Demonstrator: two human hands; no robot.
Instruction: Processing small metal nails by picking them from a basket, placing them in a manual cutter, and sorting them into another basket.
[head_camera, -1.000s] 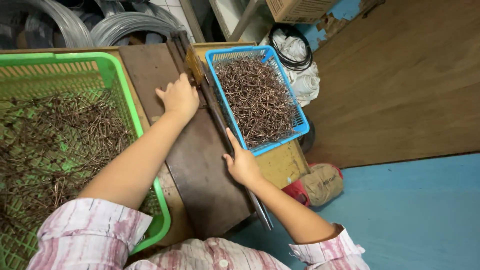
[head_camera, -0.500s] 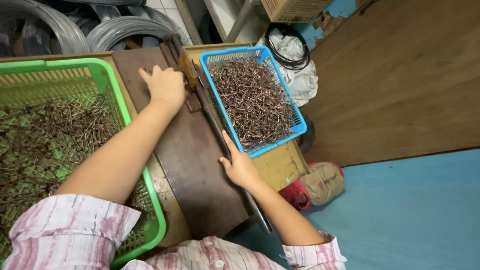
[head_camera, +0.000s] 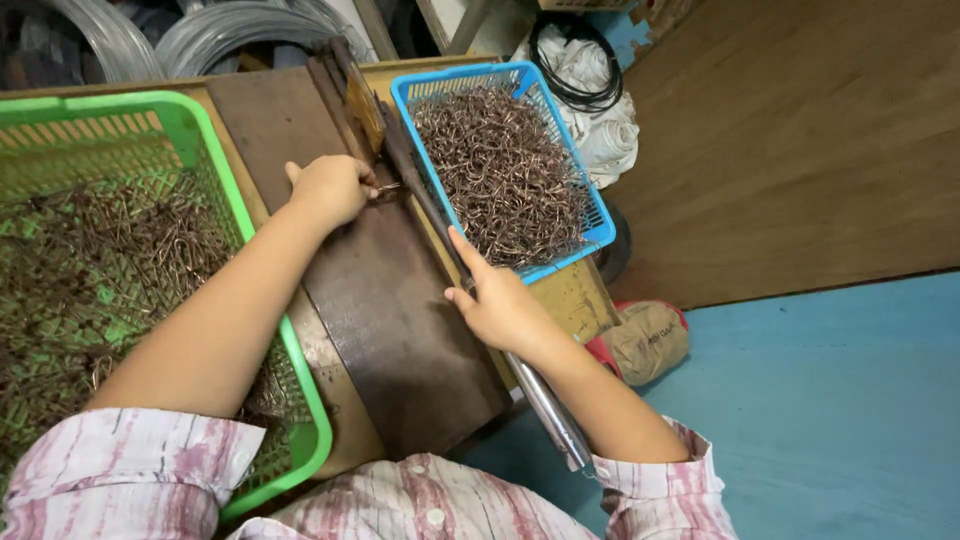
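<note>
From the head view, your left hand pinches a small bent wire piece against the dark, worn metal plate, beside the hinge of the long lever bar. Your right hand wraps that bar's smooth steel handle. Rusty hooked wires fill the blue basket and green basket

Wire coils, white cloth, burlap sack
</note>
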